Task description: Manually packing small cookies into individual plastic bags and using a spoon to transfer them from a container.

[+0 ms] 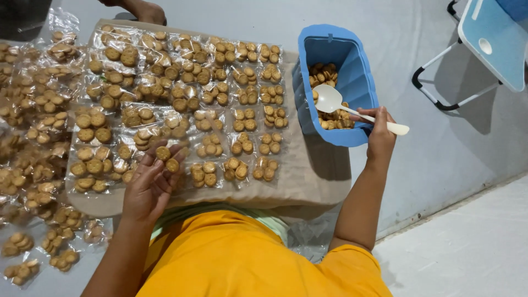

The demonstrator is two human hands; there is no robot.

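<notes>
- left hand [149, 184] cupped, holding round biscuits [166, 158].
- right hand [379, 132] grips white spoon [352, 109]; handle runs right, bowl leftward over blue tub [352, 82].

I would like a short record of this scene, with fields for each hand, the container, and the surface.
left hand: palm up, holding two round biscuits
right hand: grips white spoon over the container
container: blue tub, partly filled with biscuits
surface: brown board covered with rows of clear biscuit packets
elsewhere: another person's hand at the far edge
</notes>
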